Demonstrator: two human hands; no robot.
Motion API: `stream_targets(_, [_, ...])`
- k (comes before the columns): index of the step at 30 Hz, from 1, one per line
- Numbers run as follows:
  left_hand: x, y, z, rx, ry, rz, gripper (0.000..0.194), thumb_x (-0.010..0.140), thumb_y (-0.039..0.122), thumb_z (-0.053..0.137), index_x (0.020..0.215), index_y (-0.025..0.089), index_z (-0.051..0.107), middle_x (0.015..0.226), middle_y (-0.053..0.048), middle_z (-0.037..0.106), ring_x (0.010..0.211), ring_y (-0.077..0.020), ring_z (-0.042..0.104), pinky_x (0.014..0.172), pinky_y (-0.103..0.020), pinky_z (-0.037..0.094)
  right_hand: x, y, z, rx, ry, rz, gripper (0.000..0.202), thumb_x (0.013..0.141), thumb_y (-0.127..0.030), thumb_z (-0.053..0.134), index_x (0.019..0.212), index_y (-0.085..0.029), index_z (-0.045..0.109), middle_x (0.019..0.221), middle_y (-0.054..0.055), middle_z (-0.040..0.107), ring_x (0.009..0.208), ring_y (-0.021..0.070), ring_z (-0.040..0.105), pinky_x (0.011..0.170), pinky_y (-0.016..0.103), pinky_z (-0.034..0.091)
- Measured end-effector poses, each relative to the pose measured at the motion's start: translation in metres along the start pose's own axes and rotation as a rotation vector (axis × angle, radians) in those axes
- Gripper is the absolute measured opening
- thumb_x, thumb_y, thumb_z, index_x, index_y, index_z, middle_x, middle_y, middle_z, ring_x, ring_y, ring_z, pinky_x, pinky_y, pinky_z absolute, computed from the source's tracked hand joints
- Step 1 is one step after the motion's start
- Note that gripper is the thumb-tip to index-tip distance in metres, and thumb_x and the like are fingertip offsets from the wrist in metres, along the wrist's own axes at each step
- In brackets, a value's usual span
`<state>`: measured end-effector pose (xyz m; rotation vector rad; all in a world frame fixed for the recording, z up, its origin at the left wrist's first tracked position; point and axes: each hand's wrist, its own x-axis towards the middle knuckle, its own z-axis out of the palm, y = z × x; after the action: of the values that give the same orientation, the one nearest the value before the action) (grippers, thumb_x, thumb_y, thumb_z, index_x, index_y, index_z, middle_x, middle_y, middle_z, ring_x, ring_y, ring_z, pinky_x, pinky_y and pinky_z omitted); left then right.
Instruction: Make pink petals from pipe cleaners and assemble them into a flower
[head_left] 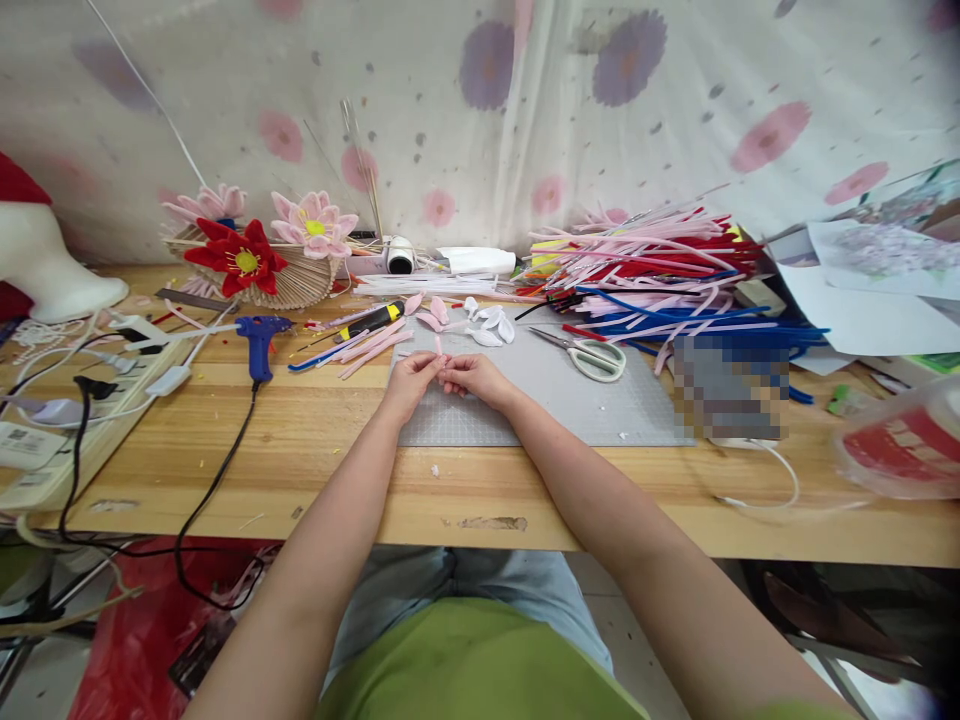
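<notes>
My left hand (pixel 412 383) and my right hand (pixel 478 379) meet over the grey cutting mat (pixel 555 415), fingertips pinched together. Between them is a short pink pipe cleaner (pixel 439 345), its upper end poking out above the fingers; the rest is hidden. Just beyond the hands lie pink petals (pixel 431 314) and several white petals (pixel 495 325) of the same fuzzy material. Left of them rest loose pink pipe cleaners (pixel 375 350) and a yellow-black utility knife (pixel 371 321). Scissors (pixel 596 358) with pale handles lie on the mat to the right.
A blue glue gun (pixel 260 345) stands at left, its cord hanging over the table edge near a power strip (pixel 97 430). Finished fuzzy flowers (pixel 244 262) sit behind it. A large pipe cleaner heap (pixel 645 260) is at back right; a plastic tub (pixel 904 440) stands far right.
</notes>
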<state>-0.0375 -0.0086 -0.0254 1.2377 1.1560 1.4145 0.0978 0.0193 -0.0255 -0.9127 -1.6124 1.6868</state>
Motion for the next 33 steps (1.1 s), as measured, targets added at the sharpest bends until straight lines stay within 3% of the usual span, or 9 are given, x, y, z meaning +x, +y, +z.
stream_targets(4, [-0.001, 0.001, 0.001, 0.128, 0.07, 0.109, 0.019, 0.067, 0.035, 0.065, 0.064, 0.017, 0.068, 0.076, -0.003, 0.063, 0.079, -0.0145, 0.055, 0.076, -0.028, 0.042, 0.001, 0.0, 0.002, -0.016, 0.035, 0.013, 0.026, 0.064, -0.038, 0.065, 0.062, -0.014, 0.056, 0.048, -0.004, 0.055, 0.038, 0.003, 0.039, 0.041, 0.018, 0.031])
stream_targets(11, [0.0, -0.003, 0.006, -0.034, 0.129, -0.008, 0.024, 0.068, 0.037, 0.063, 0.072, 0.014, 0.069, 0.065, 0.0, 0.056, 0.057, -0.0083, 0.048, 0.058, -0.023, 0.038, -0.004, -0.011, -0.002, 0.046, -0.081, 0.041, 0.033, 0.069, -0.045, 0.061, 0.063, -0.013, 0.058, 0.052, -0.001, 0.059, 0.043, 0.0039, 0.044, 0.042, 0.017, 0.034])
stream_targets(16, [-0.001, -0.002, 0.009, -0.098, 0.146, -0.063, 0.026, 0.064, 0.039, 0.066, 0.07, 0.013, 0.068, 0.062, 0.0, 0.057, 0.053, -0.007, 0.047, 0.054, -0.022, 0.036, -0.002, -0.008, -0.001, 0.013, -0.054, 0.094, 0.031, 0.07, -0.043, 0.061, 0.065, -0.013, 0.059, 0.049, 0.0, 0.06, 0.039, 0.0041, 0.043, 0.041, 0.017, 0.033])
stream_targets(24, [0.0, 0.0, 0.009, -0.163, 0.141, -0.129, 0.031, 0.058, 0.04, 0.07, 0.072, 0.013, 0.069, 0.052, 0.001, 0.057, 0.047, -0.0071, 0.045, 0.049, -0.021, 0.034, -0.001, -0.007, 0.0, -0.039, -0.074, 0.051, 0.031, 0.068, -0.044, 0.063, 0.065, -0.013, 0.06, 0.047, -0.003, 0.057, 0.039, 0.0034, 0.042, 0.041, 0.017, 0.032])
stream_targets(33, [0.002, -0.002, 0.008, -0.222, 0.16, -0.166, 0.03, 0.048, 0.036, 0.077, 0.063, 0.013, 0.067, 0.052, 0.001, 0.058, 0.05, -0.0081, 0.05, 0.053, -0.022, 0.038, 0.0, -0.007, -0.001, -0.11, -0.106, 0.074, 0.031, 0.07, -0.043, 0.06, 0.064, -0.013, 0.058, 0.044, -0.003, 0.054, 0.038, 0.0042, 0.042, 0.041, 0.017, 0.033])
